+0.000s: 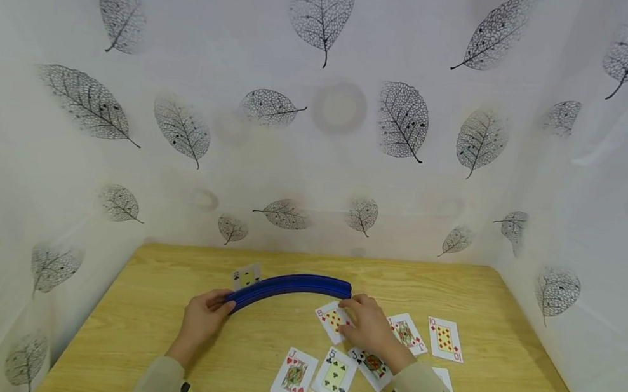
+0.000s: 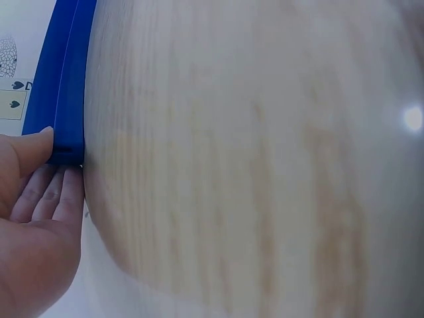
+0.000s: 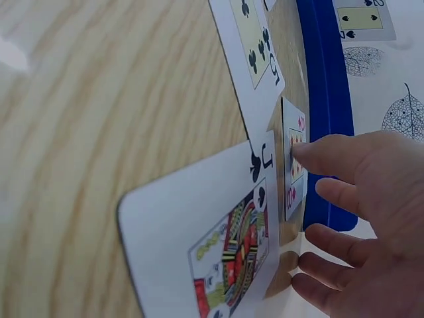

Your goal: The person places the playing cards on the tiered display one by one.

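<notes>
head view high, facing down; wrist views close; all share blue holder (image 1: 290, 286).

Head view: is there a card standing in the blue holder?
Yes, one card stands in the blue holder near its left end.

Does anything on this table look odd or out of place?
One card stands apart: it sits upright behind the curved blue holder, near its left end, while the other cards lie scattered face up on the table, at differing angles. Nothing looks damaged or spilled.
</notes>
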`<state>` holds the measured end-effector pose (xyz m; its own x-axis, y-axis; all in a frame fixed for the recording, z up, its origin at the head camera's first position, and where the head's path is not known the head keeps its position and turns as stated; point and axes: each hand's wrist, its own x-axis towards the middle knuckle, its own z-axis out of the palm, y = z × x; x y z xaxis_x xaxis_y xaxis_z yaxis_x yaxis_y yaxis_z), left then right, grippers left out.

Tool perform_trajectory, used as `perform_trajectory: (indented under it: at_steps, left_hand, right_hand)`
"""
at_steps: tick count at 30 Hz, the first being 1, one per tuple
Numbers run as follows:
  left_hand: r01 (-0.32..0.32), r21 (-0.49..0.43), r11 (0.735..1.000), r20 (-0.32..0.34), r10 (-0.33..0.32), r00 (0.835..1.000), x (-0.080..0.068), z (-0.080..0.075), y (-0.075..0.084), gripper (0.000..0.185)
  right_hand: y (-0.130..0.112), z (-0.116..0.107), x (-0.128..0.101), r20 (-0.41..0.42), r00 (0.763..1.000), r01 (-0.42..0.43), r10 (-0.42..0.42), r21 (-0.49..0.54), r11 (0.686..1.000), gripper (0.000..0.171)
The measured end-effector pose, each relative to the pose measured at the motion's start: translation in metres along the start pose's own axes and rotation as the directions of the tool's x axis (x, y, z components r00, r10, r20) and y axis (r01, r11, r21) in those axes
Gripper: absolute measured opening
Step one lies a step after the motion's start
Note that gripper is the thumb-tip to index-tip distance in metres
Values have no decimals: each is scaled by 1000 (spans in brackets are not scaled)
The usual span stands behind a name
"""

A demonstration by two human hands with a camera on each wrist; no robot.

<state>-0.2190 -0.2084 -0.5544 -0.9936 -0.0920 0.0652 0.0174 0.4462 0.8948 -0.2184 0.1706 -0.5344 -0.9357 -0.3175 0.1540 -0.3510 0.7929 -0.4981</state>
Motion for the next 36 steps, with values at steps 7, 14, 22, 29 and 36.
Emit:
perform_trajectory:
  at_steps: [7, 14, 22, 29, 36]
  left_hand:
    - [14, -5, 1000, 0, -14, 1000, -1, 0, 1, 30]
    - [24, 2, 1000, -2, -24, 1000, -1, 0, 2, 30]
    - [27, 6, 1000, -5, -27, 1000, -1, 0, 1, 30]
    - [24, 2, 1000, -2, -24, 1000, -2, 0, 3, 30]
    - [15, 4, 1000, -5, -15, 1000, -2, 0, 2, 30]
  right_hand:
    - [3, 2, 1, -31, 999, -41, 39, -52, 998, 50]
    - [4, 3, 3, 7, 998, -59, 60, -111, 992, 66]
    - [1, 1, 5, 81, 994, -54, 69, -171, 984, 75]
    - [0, 1, 4, 90, 993, -66, 78, -134, 989, 72]
    - [-2, -2, 5, 114, 990, -71, 87, -134, 988, 73]
